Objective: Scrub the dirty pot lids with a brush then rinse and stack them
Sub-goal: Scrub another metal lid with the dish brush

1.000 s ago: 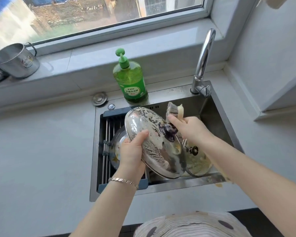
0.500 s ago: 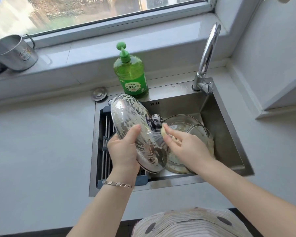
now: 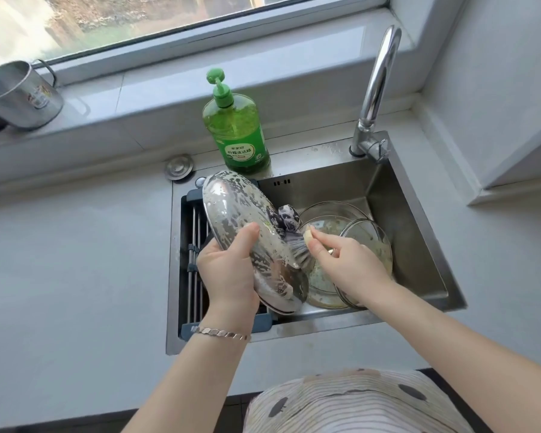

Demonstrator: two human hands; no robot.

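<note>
My left hand (image 3: 228, 270) grips a glass pot lid (image 3: 231, 214) by its edge and holds it tilted over the left half of the sink (image 3: 413, 232). The lid is smeared with white suds and has a dark knob (image 3: 286, 215). My right hand (image 3: 347, 264) holds a brush (image 3: 299, 248) by its pale handle, its grey bristles pressed against the lid's face just below the knob. Two more dirty glass lids (image 3: 369, 242) lie overlapping on the sink floor under my right hand.
A green dish soap bottle (image 3: 236, 132) stands at the sink's back rim, the chrome tap (image 3: 375, 89) at the back right. A drain rack (image 3: 194, 251) spans the sink's left side. A steel mug (image 3: 19, 95) sits on the windowsill, a round metal plug (image 3: 179, 167) on the counter.
The brush came down from above the lid onto its face. The lid has swung left and turned more on edge. The camera has shifted closer and lower.
</note>
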